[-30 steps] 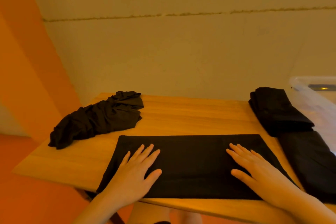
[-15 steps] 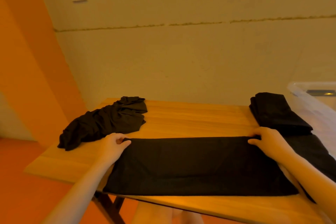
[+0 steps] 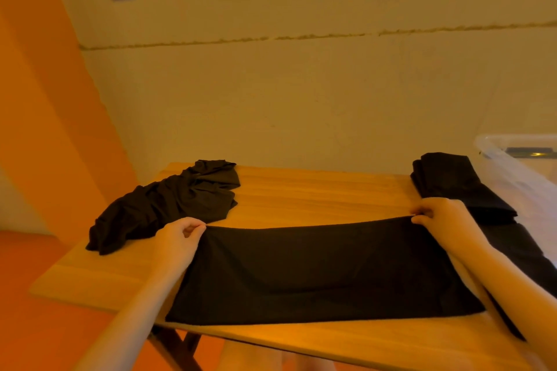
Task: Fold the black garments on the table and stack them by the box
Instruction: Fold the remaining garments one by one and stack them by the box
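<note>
Wooden table (image 3: pixel 301 190) carries everything, its far edge against the pale wall, and the widest thing on it is the flattened garment (image 3: pixel 316 271), a black rectangle lying across the near half. 1 second ago both palms lay spread flat on this cloth, smoothing it. Since then they have gone to the far corners, and now that far edge is lifted slightly off the wood and drawn taut between them. I judge the smoothing finished and the next fold beginning, most likely the far edge coming toward the near one.

At the far left lies a crumpled garment (image 3: pixel 168 205), heaped and unfolded, just behind the left hand and apparently clear of the flat piece. On the right edge sits the folded stack (image 3: pixel 452 187), several dark layers piled right against the clear plastic box (image 3: pixel 518 166). More black cloth spreads below that stack toward the near right corner; whether it is a separate piece I cannot tell.

Left hand (image 3: pixel 177 235) is closed in a pinch, thumb and fingers gripping the far-left corner of the flattened garment. Right hand (image 3: pixel 443 217) pinches the far-right corner the same way, just in front of the stack. At least 1 garment remains unfolded after this one.
</note>
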The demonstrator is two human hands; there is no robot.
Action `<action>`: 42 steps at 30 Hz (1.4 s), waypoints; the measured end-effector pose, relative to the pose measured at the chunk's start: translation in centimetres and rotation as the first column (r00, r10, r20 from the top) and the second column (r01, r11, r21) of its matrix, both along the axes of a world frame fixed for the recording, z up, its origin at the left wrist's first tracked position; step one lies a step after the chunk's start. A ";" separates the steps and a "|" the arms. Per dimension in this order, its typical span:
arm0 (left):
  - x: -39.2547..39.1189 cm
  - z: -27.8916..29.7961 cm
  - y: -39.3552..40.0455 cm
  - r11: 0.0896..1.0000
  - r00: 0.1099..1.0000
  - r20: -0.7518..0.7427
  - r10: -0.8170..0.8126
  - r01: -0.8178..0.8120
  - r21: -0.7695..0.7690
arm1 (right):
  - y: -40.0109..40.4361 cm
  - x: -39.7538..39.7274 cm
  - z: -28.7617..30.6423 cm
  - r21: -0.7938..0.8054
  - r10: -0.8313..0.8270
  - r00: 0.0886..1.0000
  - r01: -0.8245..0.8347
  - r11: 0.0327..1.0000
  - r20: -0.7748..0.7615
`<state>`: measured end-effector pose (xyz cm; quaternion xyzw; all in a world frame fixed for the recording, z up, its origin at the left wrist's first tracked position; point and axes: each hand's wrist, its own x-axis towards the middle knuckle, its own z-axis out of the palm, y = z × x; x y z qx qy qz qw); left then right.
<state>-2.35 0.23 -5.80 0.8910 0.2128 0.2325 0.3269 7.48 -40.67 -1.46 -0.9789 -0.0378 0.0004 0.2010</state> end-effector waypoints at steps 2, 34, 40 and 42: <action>-0.2 -0.1 -0.4 0.994 0.999 -0.029 0.014 -0.011 0.109 | 0.7 -0.4 0.0 -0.136 0.019 1.000 -0.020 0.990 -0.007; -4.7 0.1 -11.8 0.856 0.711 -0.679 -0.184 0.455 0.245 | 5.4 -3.7 -2.5 -0.212 0.516 0.827 -0.558 0.802 -0.225; 2.2 1.3 -10.6 0.658 0.603 -0.725 -0.334 0.699 0.278 | 3.0 -4.5 -2.8 -0.235 0.239 0.935 -0.302 0.924 -0.262; 5.2 2.0 -10.7 0.612 0.632 -0.730 -0.261 0.693 0.381 | 3.5 -5.5 -2.9 -0.220 0.135 0.942 -0.208 0.953 -0.307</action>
